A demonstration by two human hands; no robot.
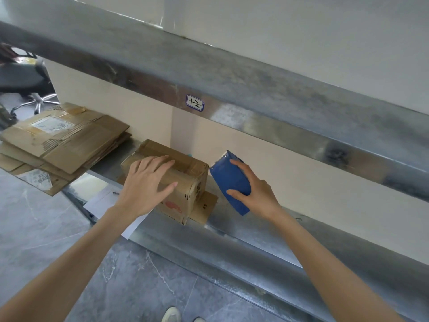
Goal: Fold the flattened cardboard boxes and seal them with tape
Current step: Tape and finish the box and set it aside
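Cardboard box (185,180), one, folded, left hand (144,184) flat on top, right hand (253,191) gripping tape dispenser (228,180)

Bare shelf surface (267,231) right of folded box (178,180), flattened stack (62,140) crowding left, upper shelf (255,84) overhead

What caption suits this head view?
Left hand steadies a folded box while right hand holds a blue tape dispenser.

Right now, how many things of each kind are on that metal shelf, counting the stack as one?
Folded cardboard box: 1
Stack of flattened boxes: 1
Blue tape dispenser: 1
White paper sheet: 1
Total: 4
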